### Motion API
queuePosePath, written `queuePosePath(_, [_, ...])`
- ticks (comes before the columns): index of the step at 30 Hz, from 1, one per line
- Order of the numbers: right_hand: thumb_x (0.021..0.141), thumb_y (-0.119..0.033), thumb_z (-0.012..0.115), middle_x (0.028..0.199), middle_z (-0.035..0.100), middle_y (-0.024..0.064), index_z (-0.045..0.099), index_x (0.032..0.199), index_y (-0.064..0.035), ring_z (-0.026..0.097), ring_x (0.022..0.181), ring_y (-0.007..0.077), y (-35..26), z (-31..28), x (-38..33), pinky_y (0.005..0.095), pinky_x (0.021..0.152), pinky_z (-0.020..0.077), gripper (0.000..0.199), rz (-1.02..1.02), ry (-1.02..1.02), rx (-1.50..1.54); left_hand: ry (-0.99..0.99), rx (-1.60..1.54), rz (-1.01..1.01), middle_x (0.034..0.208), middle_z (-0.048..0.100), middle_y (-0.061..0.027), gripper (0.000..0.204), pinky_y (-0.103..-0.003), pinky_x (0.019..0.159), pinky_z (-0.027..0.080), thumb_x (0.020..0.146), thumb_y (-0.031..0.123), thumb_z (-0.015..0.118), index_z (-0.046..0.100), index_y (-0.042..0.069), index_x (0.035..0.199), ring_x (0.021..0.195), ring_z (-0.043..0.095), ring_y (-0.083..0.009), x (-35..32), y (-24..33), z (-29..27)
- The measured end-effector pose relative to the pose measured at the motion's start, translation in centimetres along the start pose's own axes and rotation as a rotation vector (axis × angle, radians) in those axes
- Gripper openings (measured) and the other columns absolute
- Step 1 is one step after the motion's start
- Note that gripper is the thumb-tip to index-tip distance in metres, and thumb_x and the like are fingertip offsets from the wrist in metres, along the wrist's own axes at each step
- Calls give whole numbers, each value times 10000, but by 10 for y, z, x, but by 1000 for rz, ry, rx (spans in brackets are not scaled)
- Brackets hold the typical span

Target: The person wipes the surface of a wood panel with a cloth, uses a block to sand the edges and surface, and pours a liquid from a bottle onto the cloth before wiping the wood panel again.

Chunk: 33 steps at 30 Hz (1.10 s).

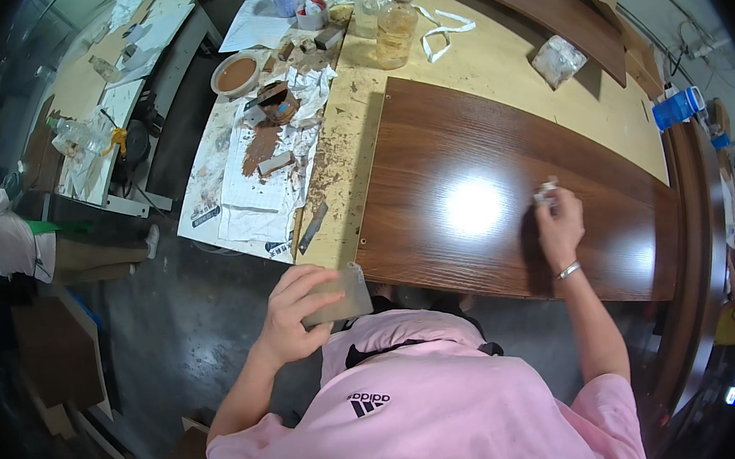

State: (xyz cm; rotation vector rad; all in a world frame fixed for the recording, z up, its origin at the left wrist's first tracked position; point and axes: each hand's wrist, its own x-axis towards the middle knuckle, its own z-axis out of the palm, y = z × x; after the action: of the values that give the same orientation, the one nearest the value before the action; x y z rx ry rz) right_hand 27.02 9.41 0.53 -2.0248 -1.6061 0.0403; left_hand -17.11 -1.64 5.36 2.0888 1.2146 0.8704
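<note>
A glossy dark-brown wood-grain panel (432, 163) lies in front of me on the yellowish tabletop. Over its right half, my right hand (562, 225) is closed on a small crumpled whitish wad (548, 190), perhaps cloth or paper. Whether the wad touches the panel is hard to tell. My left hand (292, 313) grips a flat, greyish, translucent rectangular piece (354, 294) just off the panel's near left corner. Close to that corner, a scraper-like blade (313, 227) rests on the table edge.
To the left, papers carry a bowl of brown paste (237, 73), a stained tin (278, 106) and small blocks (275, 163). Beyond the panel stand a jar of yellowish liquid (396, 30), a wrapped block (558, 61) and a blue bottle (678, 107). Another person (19, 238) is at far left.
</note>
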Motion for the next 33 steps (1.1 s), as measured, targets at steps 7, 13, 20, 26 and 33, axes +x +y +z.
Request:
queuePosePath(7, [658,-333,858,1480,389,220,497,1404,-60,360,1366,421,-141,-49,-26,498,1126,328,873,-564,-516,482,-40,-38,223,1135,659,-116,402,-460,965,487,588,38,771,673,34,978,1131,594,-370,78,28,-2])
queuePosePath(13, [651,-200,833,1221,594,195,561,1306,-6,556,1150,373,-142,-91,-12,446,1006,449,735,-636,-630,349,-148,-230,384,1268,603,-138,602,-502,1098,379,667,105,815,598,54,1226,1270,519,-366,148,32,41])
queuePosePath(20, [768,-435,724,1120,659,196,643,1240,-46,659,1022,344,-71,-81,94,418,887,521,617,5,-149,-13,-120,222,431,1435,479,-195,733,-558,1102,293,773,498,722,548,108,1368,1327,423,-395,200,3,171])
queuePosePath(26, [789,-423,643,999,650,206,695,1102,-168,592,1039,359,-194,65,121,464,860,526,408,-321,-288,31,-118,279,400,1383,518,-150,515,-620,1121,245,848,456,635,637,96,1216,1337,418,-373,179,5,198])
queuePosePath(33, [798,-412,643,1118,598,231,694,1131,-162,563,1105,371,-233,153,128,467,909,513,419,-291,-243,32,-79,-114,349,1336,574,-182,498,-549,1079,340,876,334,621,583,30,1268,1267,501,-364,185,15,194])
